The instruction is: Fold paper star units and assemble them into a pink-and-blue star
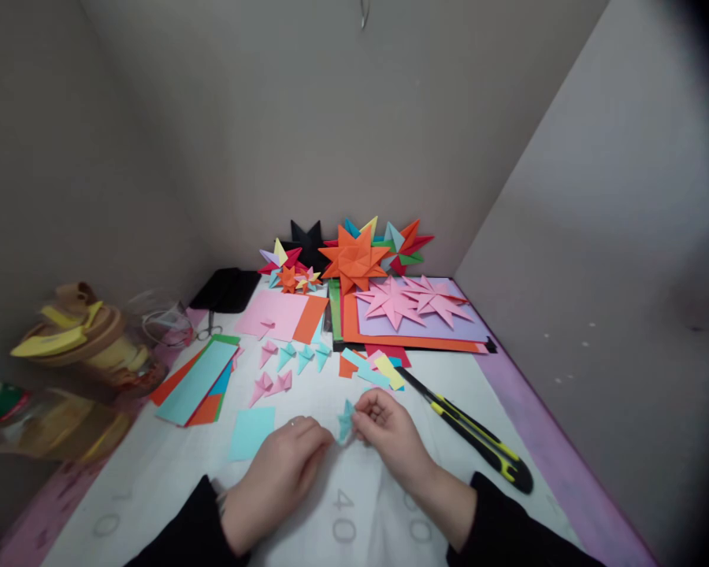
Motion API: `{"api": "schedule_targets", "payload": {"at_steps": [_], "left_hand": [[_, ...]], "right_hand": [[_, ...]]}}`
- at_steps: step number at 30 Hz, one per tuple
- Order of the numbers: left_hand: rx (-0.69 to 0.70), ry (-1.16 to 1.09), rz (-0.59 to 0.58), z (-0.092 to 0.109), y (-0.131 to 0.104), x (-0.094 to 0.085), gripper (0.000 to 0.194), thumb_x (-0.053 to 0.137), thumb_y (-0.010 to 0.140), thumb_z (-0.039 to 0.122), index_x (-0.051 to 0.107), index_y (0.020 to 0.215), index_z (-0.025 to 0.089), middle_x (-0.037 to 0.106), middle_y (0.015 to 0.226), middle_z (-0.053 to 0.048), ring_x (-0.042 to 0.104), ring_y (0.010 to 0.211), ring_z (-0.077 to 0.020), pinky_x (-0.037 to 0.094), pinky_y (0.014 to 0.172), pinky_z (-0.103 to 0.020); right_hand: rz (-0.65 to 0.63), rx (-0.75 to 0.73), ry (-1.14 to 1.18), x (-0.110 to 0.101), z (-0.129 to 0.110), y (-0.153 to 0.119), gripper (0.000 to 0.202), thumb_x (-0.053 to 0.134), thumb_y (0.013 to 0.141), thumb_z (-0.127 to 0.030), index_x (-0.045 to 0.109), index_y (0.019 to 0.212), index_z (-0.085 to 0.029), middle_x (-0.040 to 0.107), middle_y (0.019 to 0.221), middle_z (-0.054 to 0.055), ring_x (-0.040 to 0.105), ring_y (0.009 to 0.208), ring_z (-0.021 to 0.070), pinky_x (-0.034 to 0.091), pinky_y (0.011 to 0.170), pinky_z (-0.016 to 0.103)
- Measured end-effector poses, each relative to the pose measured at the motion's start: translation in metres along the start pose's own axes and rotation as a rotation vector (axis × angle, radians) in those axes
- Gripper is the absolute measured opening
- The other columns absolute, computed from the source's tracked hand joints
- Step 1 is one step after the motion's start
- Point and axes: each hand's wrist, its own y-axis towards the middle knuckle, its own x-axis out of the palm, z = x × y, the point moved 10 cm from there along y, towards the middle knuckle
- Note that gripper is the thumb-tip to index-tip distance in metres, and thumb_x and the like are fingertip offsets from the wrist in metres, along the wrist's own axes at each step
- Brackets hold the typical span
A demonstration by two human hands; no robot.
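Note:
Near the front middle of the table, my right hand (390,431) pinches the right side of a small folded light-blue paper piece (346,421). Just left of that piece is my left hand (295,457), its fingers closed with the tips near the piece's lower edge; whether they grip anything is too small to tell. A flat light-blue square (253,433) lies to the left of my left hand. Behind the hands are small folded light-blue pieces (305,358) and pink pieces (263,386).
A black and yellow cutter (473,433) lies on the right. Paper strips (198,382), scissors (210,327) and jars (103,346) are on the left. Folded stars (354,256) stand at the back, with pink stars (393,302) on stacked sheets.

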Motion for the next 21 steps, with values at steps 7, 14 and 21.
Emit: {"api": "schedule_targets", "payload": {"at_steps": [7, 14, 21], "left_hand": [[0.042, 0.387, -0.14, 0.0, -0.006, 0.004, 0.035, 0.044, 0.08, 0.003, 0.062, 0.106, 0.018, 0.065, 0.109, -0.009, 0.059, 0.1, -0.0244, 0.047, 0.086, -0.039], [-0.081, 0.496, -0.107, -0.047, -0.064, -0.002, 0.065, 0.041, 0.07, 0.0, 0.05, 0.129, 0.026, 0.053, 0.134, -0.002, 0.051, 0.12, -0.0258, 0.048, 0.092, -0.039], [-0.364, 0.542, -0.08, -0.083, -0.097, -0.034, 0.051, 0.038, 0.077, 0.008, 0.06, 0.12, 0.022, 0.059, 0.127, -0.007, 0.056, 0.115, -0.0274, 0.047, 0.093, -0.044]], "right_hand": [[-0.015, 0.027, 0.093, -0.003, 0.006, 0.004, 0.02, 0.065, 0.07, -0.025, 0.051, 0.083, -0.02, 0.054, 0.069, -0.004, 0.057, 0.059, 0.0104, 0.044, 0.054, 0.022], [-0.049, 0.05, 0.084, -0.003, 0.008, 0.004, 0.014, 0.061, 0.072, -0.022, 0.051, 0.082, -0.019, 0.053, 0.065, -0.005, 0.056, 0.057, 0.0098, 0.042, 0.052, 0.021], [-0.05, 0.037, 0.073, -0.001, 0.001, 0.004, 0.012, 0.059, 0.068, -0.018, 0.052, 0.079, -0.018, 0.052, 0.061, -0.006, 0.054, 0.056, 0.0098, 0.042, 0.053, 0.022]]}}
